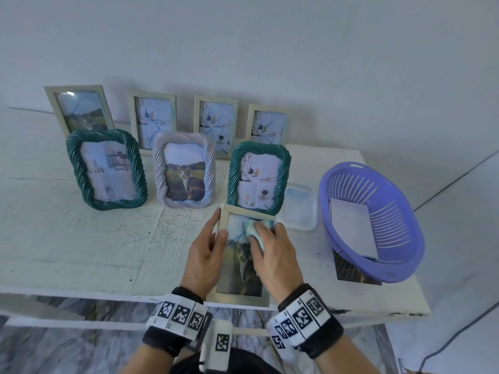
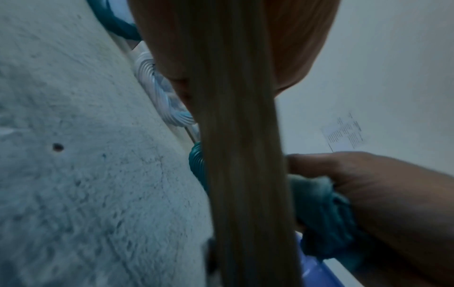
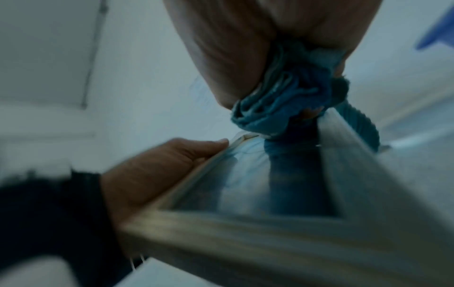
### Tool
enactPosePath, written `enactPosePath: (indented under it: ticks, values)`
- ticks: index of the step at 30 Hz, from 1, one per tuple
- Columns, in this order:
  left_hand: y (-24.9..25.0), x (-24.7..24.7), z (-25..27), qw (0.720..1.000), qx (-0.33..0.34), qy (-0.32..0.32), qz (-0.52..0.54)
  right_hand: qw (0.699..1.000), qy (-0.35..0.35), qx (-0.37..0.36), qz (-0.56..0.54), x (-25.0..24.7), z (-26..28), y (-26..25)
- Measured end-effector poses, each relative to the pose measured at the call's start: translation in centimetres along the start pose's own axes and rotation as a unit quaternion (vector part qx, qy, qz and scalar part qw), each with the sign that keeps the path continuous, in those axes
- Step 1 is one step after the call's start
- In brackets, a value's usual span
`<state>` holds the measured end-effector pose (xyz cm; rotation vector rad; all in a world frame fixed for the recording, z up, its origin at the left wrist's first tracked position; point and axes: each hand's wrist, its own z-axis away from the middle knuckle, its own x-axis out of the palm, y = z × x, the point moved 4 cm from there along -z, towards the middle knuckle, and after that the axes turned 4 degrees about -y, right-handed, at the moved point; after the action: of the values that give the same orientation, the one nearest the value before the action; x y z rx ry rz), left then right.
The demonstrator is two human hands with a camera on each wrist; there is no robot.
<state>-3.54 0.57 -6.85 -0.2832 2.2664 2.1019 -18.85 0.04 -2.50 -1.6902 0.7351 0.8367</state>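
A pale wooden photo frame (image 1: 240,299) with a cat picture is tilted up over the table's front edge. My left hand (image 1: 208,252) grips its left side, thumb on the front, fingers along the edge. The frame's side (image 2: 240,155) fills the left wrist view. My right hand (image 1: 272,252) holds a bunched light-blue cloth (image 1: 253,230) against the upper part of the glass. In the right wrist view the cloth (image 3: 275,104) is crumpled under my fingers and touches the glass (image 3: 240,174), with my left hand (image 3: 157,167) on the far edge.
Several framed photos stand at the back of the white table (image 1: 81,238): pale wooden ones by the wall, two green rope-pattern frames (image 1: 106,168) (image 1: 258,176) and a lilac one (image 1: 185,170). A clear lidded box (image 1: 299,206) and a purple basket (image 1: 378,220) with paper sit at right.
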Motion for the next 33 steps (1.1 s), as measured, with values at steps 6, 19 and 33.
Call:
enactPosePath:
  ticks: [6,19,33]
  values:
    - [1.3,0.1,-0.8,1.000,0.015,-0.005,0.000,0.992,-0.078,-0.073,-0.071,0.5,1.5,-2.4]
    - [1.9,-0.2,-0.3,1.000,0.005,0.016,0.018,0.976,-0.166,-0.142,-0.001,-0.5,2.1,-3.5]
    - [2.1,-1.1,0.0,0.999,0.015,0.045,0.008,0.970,-0.173,-0.158,0.062,-1.2,0.6,-2.3]
